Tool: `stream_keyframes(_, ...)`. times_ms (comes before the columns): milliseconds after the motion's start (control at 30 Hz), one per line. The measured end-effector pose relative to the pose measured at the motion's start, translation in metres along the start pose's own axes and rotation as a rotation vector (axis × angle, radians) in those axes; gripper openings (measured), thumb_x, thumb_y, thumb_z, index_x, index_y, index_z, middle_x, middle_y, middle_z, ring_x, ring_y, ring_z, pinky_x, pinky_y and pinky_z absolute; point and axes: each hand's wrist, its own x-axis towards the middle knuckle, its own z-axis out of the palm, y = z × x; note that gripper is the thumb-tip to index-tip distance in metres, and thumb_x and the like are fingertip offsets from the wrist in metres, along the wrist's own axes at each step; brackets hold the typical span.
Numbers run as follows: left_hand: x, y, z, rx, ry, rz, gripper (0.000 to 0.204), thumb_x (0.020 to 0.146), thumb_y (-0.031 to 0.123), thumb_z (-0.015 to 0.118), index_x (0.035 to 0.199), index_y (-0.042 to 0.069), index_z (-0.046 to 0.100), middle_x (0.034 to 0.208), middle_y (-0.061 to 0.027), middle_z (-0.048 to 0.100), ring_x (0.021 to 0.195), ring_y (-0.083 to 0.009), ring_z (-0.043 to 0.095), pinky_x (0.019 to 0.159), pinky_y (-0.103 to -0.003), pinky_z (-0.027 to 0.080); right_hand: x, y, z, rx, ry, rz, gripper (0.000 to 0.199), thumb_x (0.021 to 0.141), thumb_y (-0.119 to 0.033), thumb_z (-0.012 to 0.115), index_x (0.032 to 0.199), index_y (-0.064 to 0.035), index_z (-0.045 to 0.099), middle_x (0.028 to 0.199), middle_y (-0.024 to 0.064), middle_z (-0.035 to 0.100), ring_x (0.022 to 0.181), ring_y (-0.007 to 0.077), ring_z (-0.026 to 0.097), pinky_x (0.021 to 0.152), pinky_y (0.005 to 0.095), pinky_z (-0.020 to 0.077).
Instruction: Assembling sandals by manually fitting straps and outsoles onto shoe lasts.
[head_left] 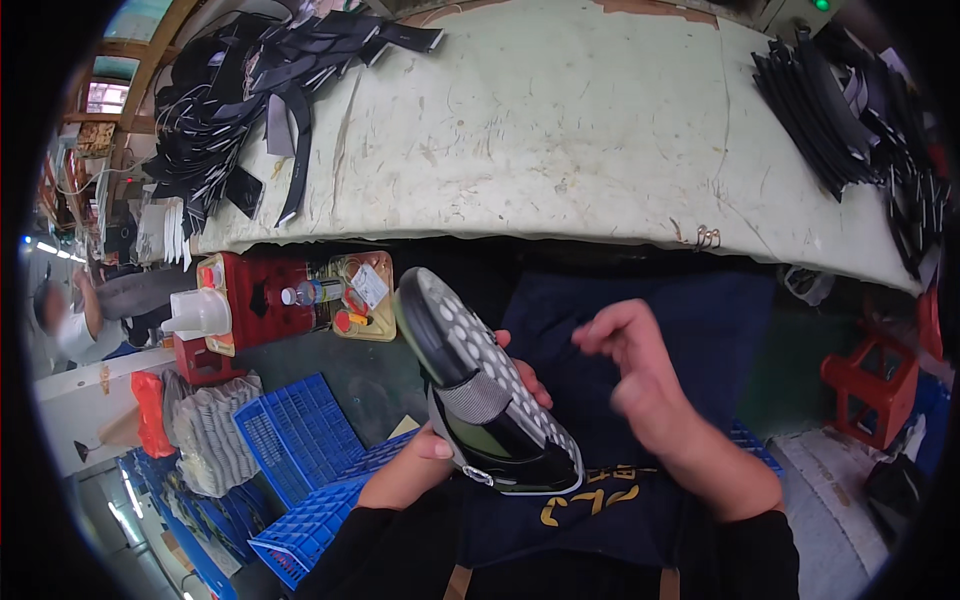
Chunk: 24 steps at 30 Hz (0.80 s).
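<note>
My left hand (425, 455) grips a black shoe (480, 395) from underneath, over my lap. The shoe is tilted with its grey studded sole facing up and to the right, and a grey elastic band crosses its middle. A small metal buckle shows at its lower edge. My right hand (640, 385) hovers just right of the shoe with curled fingers, holding nothing that I can see. A dark blue apron (700, 320) covers my lap beneath both hands.
A worn pale worktable (560, 130) spans the top, with piles of black straps (250, 90) at left and black strips (850, 110) at right. Blue plastic crates (300, 440), a red box (260, 300) with bottles, and a red stool (875, 385) stand on the floor.
</note>
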Motion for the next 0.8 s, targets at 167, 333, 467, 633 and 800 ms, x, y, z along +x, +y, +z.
stream_keyframes(167, 0.000, 0.003, 0.001, -0.025, 0.172, -0.232, 0.114, 0.061, 0.044, 0.079, 0.156, 0.009, 0.026, 0.138, -0.0195, 0.050, 0.130, -0.0355, 0.051, 0.113, -0.047, 0.039, 0.008, 0.022, 0.033, -0.495, -0.065, -0.411, 0.055, 0.090, -0.033, 0.060, 0.130, 0.0027, 0.047, 0.128, 0.0218, 0.047, 0.117, 0.0343, 0.049, 0.103, 0.0422, 0.0393)
stream_keyframes(333, 0.011, 0.013, 0.027, -0.079, 0.041, -0.234, 0.099, 0.076, 0.035, 0.071, 0.156, 0.006, 0.023, 0.151, -0.0169, 0.041, 0.139, -0.0305, 0.044, 0.118, -0.042, 0.034, 0.009, 0.015, 0.019, -0.495, -0.116, -0.438, 0.071, 0.094, -0.050, 0.049, 0.136, 0.0065, 0.043, 0.137, 0.0256, 0.043, 0.121, 0.0377, 0.048, 0.104, 0.0429, 0.0392)
stream_keyframes(467, 0.024, 0.005, 0.067, 0.248, 0.169, -0.214, 0.094, 0.087, 0.035, 0.066, 0.157, 0.002, 0.014, 0.153, -0.0188, 0.036, 0.141, -0.0326, 0.040, 0.118, -0.043, 0.032, 0.021, -0.057, 0.007, -0.694, 0.209, -0.349, 0.083, 0.097, -0.063, 0.043, 0.145, 0.0042, 0.035, 0.145, 0.0225, 0.042, 0.128, 0.0305, 0.047, 0.109, 0.0427, 0.0348)
stream_keyframes(633, 0.051, -0.020, 0.100, 0.781, 0.008, -0.140, 0.091, 0.096, 0.035, 0.058, 0.158, -0.003, 0.003, 0.152, -0.0226, 0.034, 0.142, -0.0349, 0.036, 0.117, -0.044, 0.029, 0.031, -0.122, 0.009, -1.345, 0.177, -0.489, 0.072, 0.081, -0.030, 0.073, 0.140, 0.0029, 0.046, 0.136, 0.0278, 0.048, 0.118, 0.0390, 0.054, 0.099, 0.0450, 0.0437)
stream_keyframes(800, 0.047, -0.025, 0.104, 1.091, -0.016, -0.195, 0.093, 0.096, 0.029, 0.061, 0.158, -0.004, 0.000, 0.150, -0.0238, 0.033, 0.142, -0.0335, 0.033, 0.117, -0.044, 0.029, 0.046, -0.101, 0.012, -1.593, 0.237, -0.236, 0.038, 0.084, -0.024, 0.075, 0.111, 0.0004, 0.062, 0.107, 0.0156, 0.063, 0.094, 0.0233, 0.060, 0.081, 0.0347, 0.0467)
